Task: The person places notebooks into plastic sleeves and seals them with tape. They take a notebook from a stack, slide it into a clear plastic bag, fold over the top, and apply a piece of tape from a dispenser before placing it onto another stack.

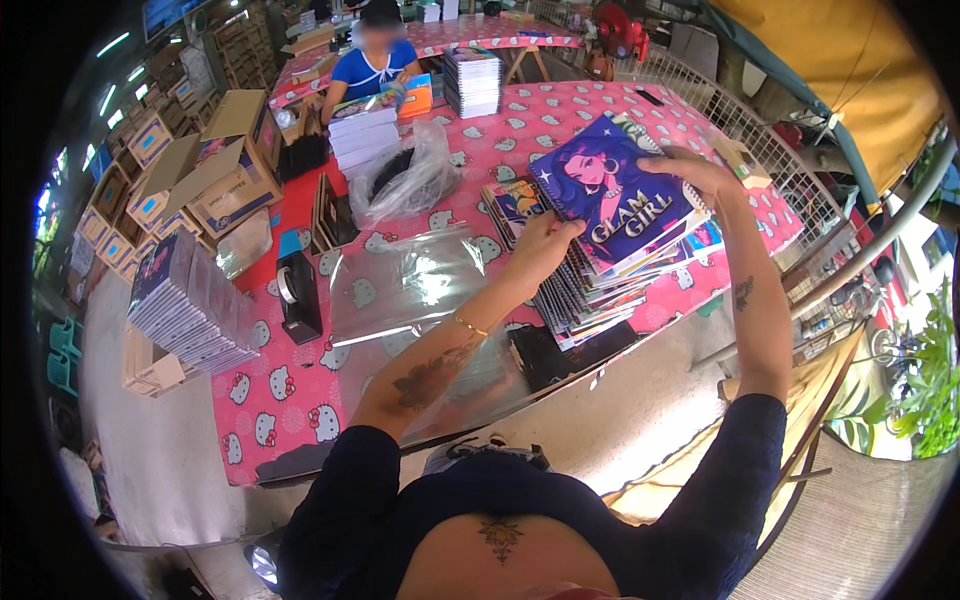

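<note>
Pink cloth with a repeated white cat motif covers a long table (pixel 290 380) in a work area, with a wire mesh fence (pixel 800 195) and a yellow tarp (pixel 830 50) off to the right of both hands. Near the table's edge, the left hand (pixel 545 245) is curled, its fingertips pinching the lower left edge of a purple notebook (pixel 605 185) with an illustrated cover. The right hand (pixel 690 175) lies over the notebook's upper right side by the spiral binding, fingers stretched across the cover; its underside is hidden, so I cannot tell whether it grips. The notebook is between the two hands, above an uneven pile of spiral notebooks (pixel 590 300). Just beyond the left hand is another colourful notebook (pixel 520 200). To the left of that hand lie clear plastic sheets (pixel 390 285), with a black tape dispenser (pixel 298 305) past them and a tall stack of books (pixel 190 305) farther left. Ahead of the left hand are a crumpled plastic bag (pixel 420 170) and a white stack (pixel 362 135); well beyond, a person in a blue top (pixel 370 70) sits at the table.
</note>
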The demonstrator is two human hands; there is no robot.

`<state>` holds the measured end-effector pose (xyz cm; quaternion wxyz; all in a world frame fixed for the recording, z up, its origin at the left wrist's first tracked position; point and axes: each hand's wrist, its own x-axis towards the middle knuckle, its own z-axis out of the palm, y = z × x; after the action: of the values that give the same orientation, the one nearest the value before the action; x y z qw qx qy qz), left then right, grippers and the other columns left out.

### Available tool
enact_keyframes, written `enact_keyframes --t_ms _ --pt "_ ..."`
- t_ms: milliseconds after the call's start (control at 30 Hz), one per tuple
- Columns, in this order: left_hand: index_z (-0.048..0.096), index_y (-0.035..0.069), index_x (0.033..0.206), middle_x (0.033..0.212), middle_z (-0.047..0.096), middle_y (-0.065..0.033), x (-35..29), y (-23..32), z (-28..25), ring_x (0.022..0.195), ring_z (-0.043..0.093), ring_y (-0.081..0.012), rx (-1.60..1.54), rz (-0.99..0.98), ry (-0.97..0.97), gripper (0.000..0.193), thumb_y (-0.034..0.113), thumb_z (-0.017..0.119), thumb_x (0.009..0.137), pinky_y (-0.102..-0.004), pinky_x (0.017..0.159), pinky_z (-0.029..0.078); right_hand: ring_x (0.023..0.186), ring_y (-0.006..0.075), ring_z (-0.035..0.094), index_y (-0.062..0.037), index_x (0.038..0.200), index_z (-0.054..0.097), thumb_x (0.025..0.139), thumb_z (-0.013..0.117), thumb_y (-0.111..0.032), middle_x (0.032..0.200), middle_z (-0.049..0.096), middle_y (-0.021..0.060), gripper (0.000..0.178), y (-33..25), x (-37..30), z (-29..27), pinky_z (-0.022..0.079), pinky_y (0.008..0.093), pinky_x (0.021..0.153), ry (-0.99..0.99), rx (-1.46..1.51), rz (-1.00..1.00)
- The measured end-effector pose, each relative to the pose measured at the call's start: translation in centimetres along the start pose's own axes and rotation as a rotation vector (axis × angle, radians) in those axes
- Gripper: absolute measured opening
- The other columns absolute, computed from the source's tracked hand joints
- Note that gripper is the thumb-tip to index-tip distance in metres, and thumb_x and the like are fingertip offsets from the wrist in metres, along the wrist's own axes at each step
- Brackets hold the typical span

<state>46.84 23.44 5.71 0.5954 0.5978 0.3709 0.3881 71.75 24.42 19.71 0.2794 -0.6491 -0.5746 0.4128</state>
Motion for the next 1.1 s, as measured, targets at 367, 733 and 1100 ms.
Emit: enact_keyframes --t_ms 367,733,1100 --pt "0.04 0.016 0.144 0.147 0.041 -0.0171 -10.7 4.1 -10.8 0.133 0.044 -0.0338 1.154 1.523 0.625 0.066 0.024 0.068 0.086 -0.0574 0.113 0.024 0.1 0.0176 0.065 0.0007 0.12 0.061 0.08 0.073 -0.027 0.108 0.068 0.0118 0.05 -7.1 -0.4 9.3 0.051 0.0295 0.09 -0.197 0.351 -0.313" --pt "0.039 0.004 0.132 0.112 0.061 -0.0083 -35.0 -8.3 -32.2 0.096 0.063 -0.0163 0.01 0.386 0.818 0.069 -0.007 0.071 0.072 -0.0324 0.086 0.053 0.12 0.0217 0.05 -0.0057 0.144 0.029 0.067 0.09 -0.016 0.129 0.051 0.0108 0.098 -4.5 0.7 54.5 0.042 0.0379 0.104 -0.595 0.821 -0.649" --pt "0.019 0.006 0.151 0.128 0.052 -0.0091 -45.2 -15.1 -39.0 0.114 0.056 -0.0201 -0.116 0.16 0.866 0.092 -0.005 0.069 0.075 -0.0346 0.092 0.051 0.125 0.0222 0.05 -0.0031 0.147 0.029 0.062 0.093 -0.019 0.132 0.051 0.0116 0.107 -0.6 -0.4 71.5 0.04 0.0386 0.106 -0.811 0.768 -0.737"
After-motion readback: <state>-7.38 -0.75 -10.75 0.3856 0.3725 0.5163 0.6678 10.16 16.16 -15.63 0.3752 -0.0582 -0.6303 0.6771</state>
